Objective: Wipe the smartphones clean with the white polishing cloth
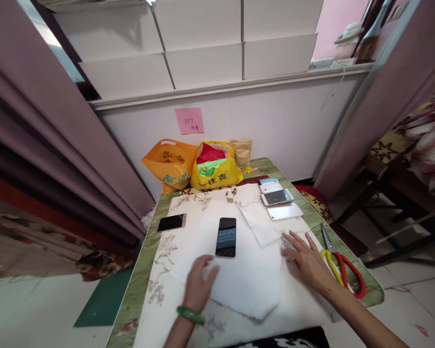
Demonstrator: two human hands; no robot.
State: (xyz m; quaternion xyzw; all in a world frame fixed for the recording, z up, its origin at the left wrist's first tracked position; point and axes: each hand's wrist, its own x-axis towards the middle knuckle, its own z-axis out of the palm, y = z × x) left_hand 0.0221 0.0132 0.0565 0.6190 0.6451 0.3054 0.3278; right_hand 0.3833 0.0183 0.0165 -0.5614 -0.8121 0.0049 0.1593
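A black smartphone (pixel 226 237) lies face up on a white cloth (pixel 246 285) with a zigzag edge. Close to the phone's lower left corner is my left hand (pixel 200 281), thumb and fingers apart, a green bangle (pixel 191 315) on its wrist. My right hand (pixel 304 258) has its fingers spread at the cloth's right side, near a smaller white cloth (pixel 263 224). Neither hand holds anything. To the right of my right hand rest scissors (pixel 335 261) with red and yellow handles.
Several phones (pixel 277 197) lie at the back right, and another phone (pixel 171 222) at the left. A small bottle (pixel 229 195) stands behind the middle phone. Along the wall are an orange bag (pixel 172 166), a yellow bag (pixel 217 179) with cloths inside, and a brown pouch (pixel 242 151).
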